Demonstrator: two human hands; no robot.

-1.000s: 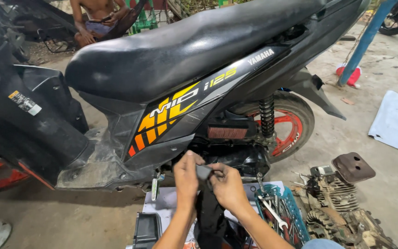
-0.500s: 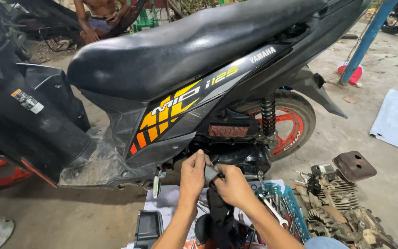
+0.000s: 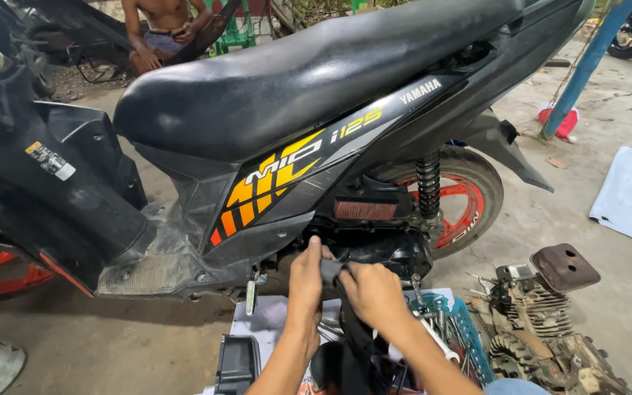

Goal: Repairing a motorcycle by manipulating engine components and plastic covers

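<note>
A black scooter with orange and yellow side stripes stands across the view, its rear wheel with a red rim at the right. My left hand and my right hand are side by side under the side panel, both gripping a black rubber belt at the open engine case. The belt hangs down between my forearms. Its lower part is hidden behind my right arm.
A dismantled engine with a rusty cover lies on the ground at the right. A blue basket of tools and a black tray sit below my hands. A person sits behind the scooter. A blue pole stands at the right.
My view has shifted a little to the left and closer. Both hands stay on the belt and have moved slightly up toward the engine case.
</note>
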